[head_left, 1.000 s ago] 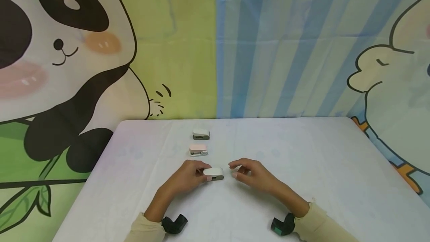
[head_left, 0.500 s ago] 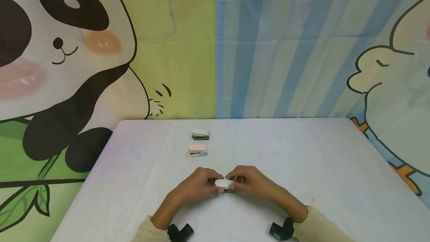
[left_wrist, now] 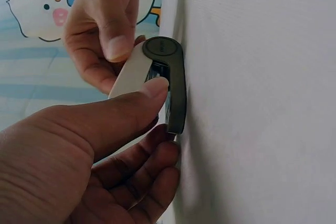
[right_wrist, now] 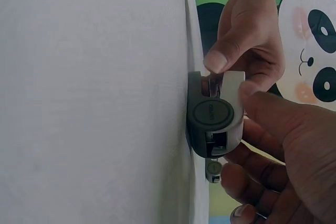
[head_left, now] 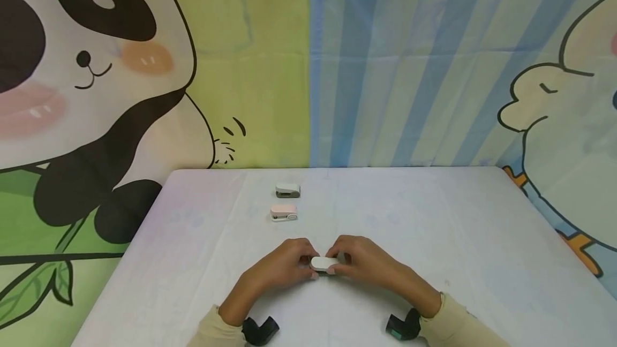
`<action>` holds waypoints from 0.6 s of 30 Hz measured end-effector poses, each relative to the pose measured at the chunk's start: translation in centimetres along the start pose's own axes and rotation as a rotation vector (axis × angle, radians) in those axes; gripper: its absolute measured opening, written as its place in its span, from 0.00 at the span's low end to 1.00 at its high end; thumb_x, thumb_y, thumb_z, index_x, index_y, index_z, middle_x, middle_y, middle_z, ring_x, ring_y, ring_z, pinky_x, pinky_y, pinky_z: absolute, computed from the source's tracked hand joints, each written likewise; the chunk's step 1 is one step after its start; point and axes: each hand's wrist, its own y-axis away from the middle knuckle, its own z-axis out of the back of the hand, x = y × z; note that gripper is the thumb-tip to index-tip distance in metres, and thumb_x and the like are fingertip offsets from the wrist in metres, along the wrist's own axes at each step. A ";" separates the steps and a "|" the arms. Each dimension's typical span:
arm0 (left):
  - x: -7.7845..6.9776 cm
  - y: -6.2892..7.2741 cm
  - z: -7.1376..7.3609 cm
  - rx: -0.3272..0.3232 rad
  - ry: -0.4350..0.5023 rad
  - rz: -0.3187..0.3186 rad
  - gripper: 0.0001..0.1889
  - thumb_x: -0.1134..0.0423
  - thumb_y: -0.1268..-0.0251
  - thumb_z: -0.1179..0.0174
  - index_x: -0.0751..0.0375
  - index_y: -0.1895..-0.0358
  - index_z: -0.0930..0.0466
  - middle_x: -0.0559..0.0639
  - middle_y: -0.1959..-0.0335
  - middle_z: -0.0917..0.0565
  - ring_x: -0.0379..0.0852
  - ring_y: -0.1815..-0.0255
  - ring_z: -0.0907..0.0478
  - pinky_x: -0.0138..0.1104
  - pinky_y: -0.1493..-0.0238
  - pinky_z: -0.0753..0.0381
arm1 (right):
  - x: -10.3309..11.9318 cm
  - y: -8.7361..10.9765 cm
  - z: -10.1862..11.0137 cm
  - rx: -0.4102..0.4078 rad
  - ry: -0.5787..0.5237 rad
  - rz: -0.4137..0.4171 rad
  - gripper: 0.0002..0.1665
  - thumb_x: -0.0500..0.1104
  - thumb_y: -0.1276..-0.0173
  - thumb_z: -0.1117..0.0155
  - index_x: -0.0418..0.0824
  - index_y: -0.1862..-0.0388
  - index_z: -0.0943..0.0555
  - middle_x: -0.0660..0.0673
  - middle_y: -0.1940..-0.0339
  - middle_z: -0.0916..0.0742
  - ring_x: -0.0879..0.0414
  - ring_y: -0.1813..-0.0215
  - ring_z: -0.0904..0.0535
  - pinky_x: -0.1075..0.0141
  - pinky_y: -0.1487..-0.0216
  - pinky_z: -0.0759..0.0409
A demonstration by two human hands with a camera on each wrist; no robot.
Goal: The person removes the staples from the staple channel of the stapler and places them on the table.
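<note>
A stapler with a white top and a grey-green base (head_left: 323, 263) stands on the table between both hands. My left hand (head_left: 289, 262) holds its left end, thumb on the near side. In the left wrist view that thumb lies across the gap between the top (left_wrist: 131, 74) and the base (left_wrist: 178, 98). My right hand (head_left: 363, 258) grips the right end, by the round hinge (right_wrist: 212, 114), with its thumb against the white top. The fingertips on the far side are largely hidden.
Behind the hands lie a pink stapler (head_left: 284, 213) and, farther back, another white and grey stapler (head_left: 287, 191). A white cloth covers the table (head_left: 424, 218). A printed curtain (head_left: 270, 68) hangs beyond its back edge.
My left hand has brought the stapler to the right and closer to me. My right hand has come in and taken hold of its right end. The other two staplers stay put.
</note>
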 end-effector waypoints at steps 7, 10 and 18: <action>0.2 -0.4 -0.4 -0.009 -0.001 -0.003 0.09 0.63 0.44 0.28 0.58 0.61 0.16 0.38 0.69 0.27 0.36 0.68 0.29 0.28 0.66 0.28 | 0.8 -0.8 -0.5 -0.029 0.106 0.094 0.16 0.50 0.38 0.28 0.47 0.52 0.15 0.59 0.58 0.17 0.62 0.56 0.28 0.69 0.56 0.27; 0.2 -0.5 -0.5 -0.018 0.021 -0.002 0.09 0.63 0.44 0.28 0.56 0.63 0.19 0.39 0.71 0.27 0.35 0.70 0.31 0.29 0.68 0.28 | 1.3 -1.2 -0.7 -0.039 0.143 0.121 0.18 0.49 0.39 0.27 0.46 0.52 0.15 0.57 0.57 0.17 0.62 0.54 0.27 0.66 0.53 0.27; 0.5 -0.7 -0.4 -0.031 0.078 -0.006 0.12 0.68 0.47 0.28 0.52 0.72 0.24 0.40 0.76 0.30 0.33 0.74 0.35 0.28 0.72 0.33 | 1.9 -1.9 -1.1 -0.058 0.189 0.195 0.17 0.47 0.40 0.26 0.47 0.52 0.14 0.55 0.59 0.18 0.62 0.58 0.25 0.64 0.53 0.27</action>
